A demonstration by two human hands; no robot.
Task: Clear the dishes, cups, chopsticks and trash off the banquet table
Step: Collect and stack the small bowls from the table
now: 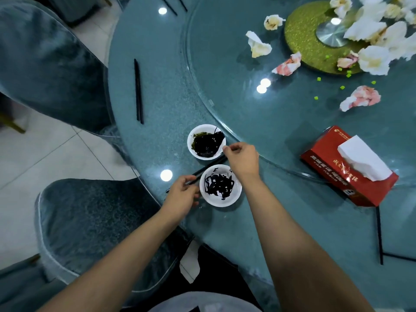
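Two small white dishes smeared with dark sauce sit near the table's front edge: the far dish (206, 141) and the near dish (220, 185). A pair of black chopsticks (207, 167) lies slanted between them. My left hand (181, 195) pinches the chopsticks' lower end, just left of the near dish. My right hand (242, 158) hovers with curled fingers at the far dish's right rim, thumb and forefinger pinched together; whether they hold the rim is unclear. Another pair of black chopsticks (138, 90) lies to the left. Crumpled tissues (361, 97) litter the glass turntable (225, 97).
A red tissue box (349, 165) lies at the right. More black chopsticks (379, 237) rest at the right front edge. A gold centrepiece base (301, 37) with white flowers stands far right. Green bits (342, 87) dot the glass. Teal chairs (90, 221) stand to the left.
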